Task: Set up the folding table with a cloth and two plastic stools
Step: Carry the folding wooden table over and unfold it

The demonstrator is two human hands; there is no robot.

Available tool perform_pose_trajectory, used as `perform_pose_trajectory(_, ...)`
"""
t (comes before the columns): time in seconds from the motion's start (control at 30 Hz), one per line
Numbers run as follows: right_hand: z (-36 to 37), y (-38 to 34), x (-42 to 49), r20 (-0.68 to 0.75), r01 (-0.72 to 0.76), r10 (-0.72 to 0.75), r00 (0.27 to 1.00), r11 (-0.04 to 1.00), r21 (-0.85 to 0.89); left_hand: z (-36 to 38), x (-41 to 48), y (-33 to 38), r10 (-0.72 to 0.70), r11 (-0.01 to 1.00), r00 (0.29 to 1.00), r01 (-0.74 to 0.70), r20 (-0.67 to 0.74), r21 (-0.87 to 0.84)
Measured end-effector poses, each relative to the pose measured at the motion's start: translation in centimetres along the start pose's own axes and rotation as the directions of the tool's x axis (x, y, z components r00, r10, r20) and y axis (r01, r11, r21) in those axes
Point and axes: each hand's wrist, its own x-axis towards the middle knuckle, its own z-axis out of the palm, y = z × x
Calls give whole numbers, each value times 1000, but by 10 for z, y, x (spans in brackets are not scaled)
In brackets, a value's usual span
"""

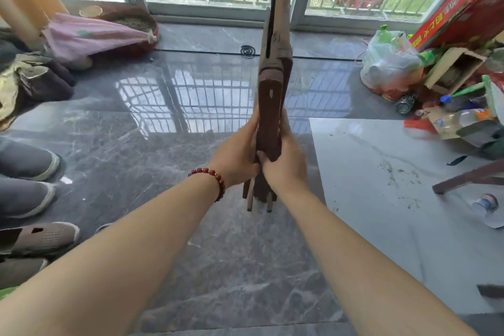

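A folded brown wooden table (271, 106) stands upright on edge in front of me, seen edge-on, its top reaching up past the frame. Folded legs poke out below my hands, close to the grey marble floor. My left hand (237, 155), with a red bead bracelet on the wrist, grips the table's left side. On the right side my right hand (286, 163) grips it, thumb curled over the near edge. No cloth or plastic stools can be picked out for certain.
Shoes (38, 237) line the floor at the left. A pink cloth bundle (90, 35) and clothes lie at the back left. Boxes, bottles and a plastic bag (390, 63) pile up at the right. A mosquito coil (247, 50) lies by the barred glass doors.
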Motion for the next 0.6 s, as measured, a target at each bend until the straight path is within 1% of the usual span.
perform_pose_trajectory(0.07, 10, 11, 1, -36, 27, -27, 999, 1000, -7, 13, 2, -7, 52, 998, 999, -53, -15, -31)
perform_pose_trajectory(0.2, 21, 28, 4, -119, 98, -102, 988, 994, -42, 34, 8, -14, 104, 988, 992, -111, -65, -110)
perform_pose_trajectory(0.3, 22, 37, 7, -160, 156, -161, 974, 987, -46, 42, 10, -14, 153, 981, 984, -162, -92, -102)
perform_pose_trajectory(0.43, 17, 39, 6, -128, 160, -169, 977, 984, -79, 46, 10, -15, 153, 984, 983, -161, -102, -75)
perform_pose_trajectory(0.6, 4, 35, 3, -19, 189, -193, 981, 975, -119, 45, 9, -14, 161, 984, 981, -168, -107, -62)
